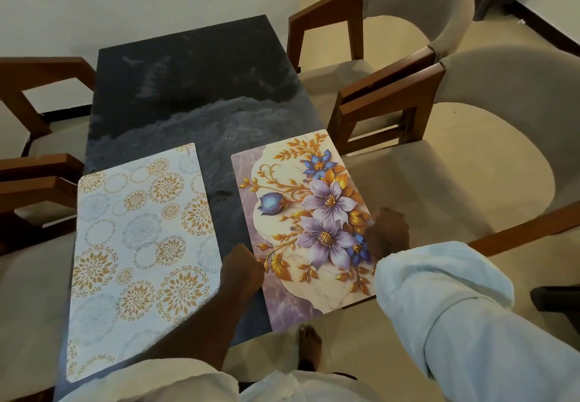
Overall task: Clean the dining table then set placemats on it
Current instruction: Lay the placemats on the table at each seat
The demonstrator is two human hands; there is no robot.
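- Plainly, the dark marbled desk [194,87] carries two mats on its near half. Pale streaks farther up may be veining or wet wipe marks; I cannot tell which. If the top is damp, a mat could skid as it is nudged.
- Chairs with wooden arms stand close on both sides. The nearest chair on the right [470,163] sits just beside the desk's edge, so a mat pushed too far that way could slip off onto its seat.
- On the left half lies the circle-patterned placemat [141,244], flat, with its near end at or past the desk's near edge. A brush from the forearm above it could drag it off.
- Beside it, with a strip of dark top between them, lies the flowered placemat [314,213]. It is a little skewed, and its right edge is at or over the desk's right edge. Released like this, it would likely sit crooked or droop.
- A rolled sleeve [439,291] hangs by the mat's near right corner and might snag it.
- The left hand [241,268] is curled, pinching the flowered placemat's left edge. The right hand [389,232] grips its right edge, fingertips hidden.
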